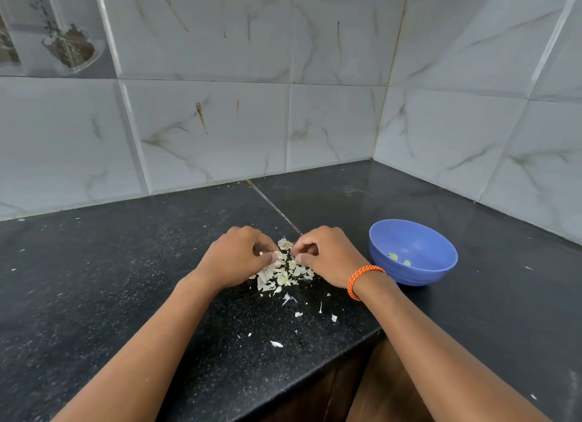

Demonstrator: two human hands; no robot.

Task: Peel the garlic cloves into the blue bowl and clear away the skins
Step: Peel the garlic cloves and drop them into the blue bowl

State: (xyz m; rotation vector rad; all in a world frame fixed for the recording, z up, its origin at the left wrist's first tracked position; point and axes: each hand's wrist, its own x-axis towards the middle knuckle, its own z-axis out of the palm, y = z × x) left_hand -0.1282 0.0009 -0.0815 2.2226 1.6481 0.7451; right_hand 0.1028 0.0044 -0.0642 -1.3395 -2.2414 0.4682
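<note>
Garlic skins [282, 275], pale, papery, heaped.

Both hands [239, 257] [327, 256] curled, fingertips nearly touching

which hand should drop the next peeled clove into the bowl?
Probably right. The blue bowl sits just beside the right hand, on its outer side; the left hand would have to cross over the skins.

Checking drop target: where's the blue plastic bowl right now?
Head view: the round blue plastic bowl stands on the black speckled countertop, right of centre, just beyond the right hand and its orange wristband.
</note>
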